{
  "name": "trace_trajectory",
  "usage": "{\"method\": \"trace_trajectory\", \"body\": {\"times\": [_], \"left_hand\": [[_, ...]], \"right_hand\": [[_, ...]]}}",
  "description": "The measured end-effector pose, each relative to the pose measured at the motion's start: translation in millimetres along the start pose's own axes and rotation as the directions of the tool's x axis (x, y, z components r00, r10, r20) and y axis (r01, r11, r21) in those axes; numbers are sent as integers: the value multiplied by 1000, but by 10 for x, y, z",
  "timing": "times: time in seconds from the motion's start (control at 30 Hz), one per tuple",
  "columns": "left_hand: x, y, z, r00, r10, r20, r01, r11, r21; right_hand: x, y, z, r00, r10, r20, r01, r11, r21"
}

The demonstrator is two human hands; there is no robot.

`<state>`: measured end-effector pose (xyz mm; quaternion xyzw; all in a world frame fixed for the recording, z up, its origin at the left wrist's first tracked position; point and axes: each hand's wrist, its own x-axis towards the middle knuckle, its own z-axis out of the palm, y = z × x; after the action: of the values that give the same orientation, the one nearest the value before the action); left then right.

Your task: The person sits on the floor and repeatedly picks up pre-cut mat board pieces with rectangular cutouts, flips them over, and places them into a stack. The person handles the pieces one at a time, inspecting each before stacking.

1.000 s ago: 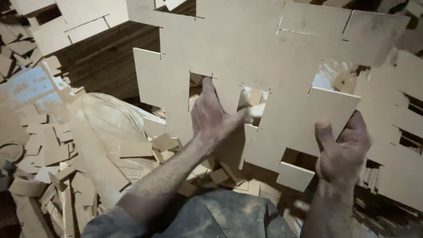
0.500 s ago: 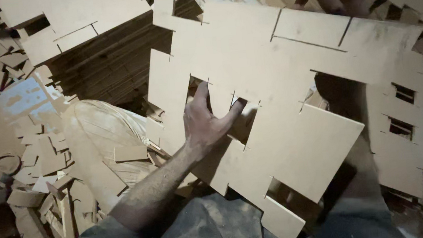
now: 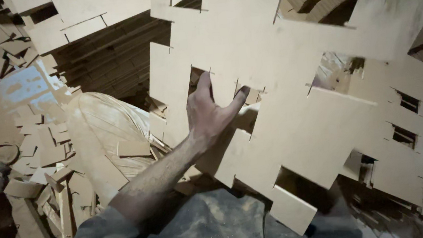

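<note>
There is one view only, from a camera worn on the person's head. It looks steeply down and forward along the left forearm to the left hand (image 3: 210,115), which is close to the lens. A large cut cardboard sheet (image 3: 292,101) around that hand fills the middle and right. Left of the hand, farther below, lie cardboard scraps (image 3: 44,150); above it, stacked sheets (image 3: 107,56).
</note>
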<state>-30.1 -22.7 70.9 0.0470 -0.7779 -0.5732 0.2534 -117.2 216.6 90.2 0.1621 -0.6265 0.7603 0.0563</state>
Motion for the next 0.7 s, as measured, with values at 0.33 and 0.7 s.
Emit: {"method": "trace_trajectory", "body": {"times": [0.33, 0.7], "left_hand": [[429, 85, 331, 964, 10, 267, -140, 870, 472], [15, 13, 726, 832, 552, 56, -552, 816, 174]], "right_hand": [[-1180, 190, -635, 950, -53, -308, 54, 999, -4], [-1599, 404, -1217, 869, 141, -473, -23, 969, 247]]}}
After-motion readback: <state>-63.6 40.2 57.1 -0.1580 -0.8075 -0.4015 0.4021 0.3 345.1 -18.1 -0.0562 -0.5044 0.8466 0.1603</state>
